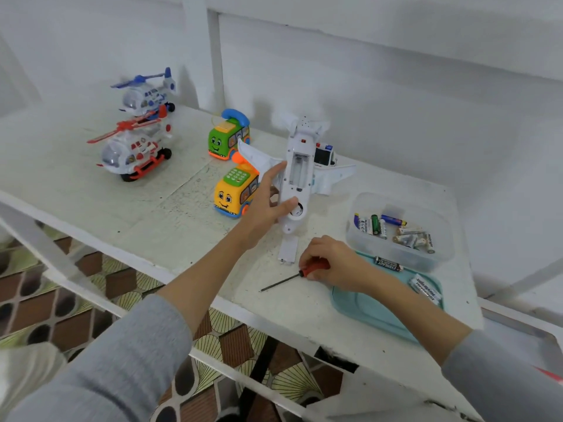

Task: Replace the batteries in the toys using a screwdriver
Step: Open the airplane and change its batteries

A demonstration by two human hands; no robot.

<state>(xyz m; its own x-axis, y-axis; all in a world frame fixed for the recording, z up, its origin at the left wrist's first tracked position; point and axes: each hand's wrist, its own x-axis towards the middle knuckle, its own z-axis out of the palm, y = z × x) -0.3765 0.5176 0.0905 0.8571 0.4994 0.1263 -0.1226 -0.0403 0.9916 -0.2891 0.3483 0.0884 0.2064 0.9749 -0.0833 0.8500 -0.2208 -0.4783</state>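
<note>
My left hand (267,202) grips a white toy airplane (300,169) turned belly-up, nose toward me, with its battery compartment (298,170) open and empty. The compartment cover (288,249) lies on the table just below the plane's nose. My right hand (330,263) is closed on the red handle of a screwdriver (292,277), whose dark shaft rests on the table pointing left. A clear tub (399,254) holds several batteries (396,229). A black battery (388,264) and a white battery pair (426,289) lie on a teal lid (365,312).
On the white table (152,214) stand a yellow bus phone toy (236,191), a green bus phone toy (228,137), a red helicopter (134,150), a blue helicopter (149,92) and a small police car (326,155) behind the plane. The wall rises behind; the table's front edge is near.
</note>
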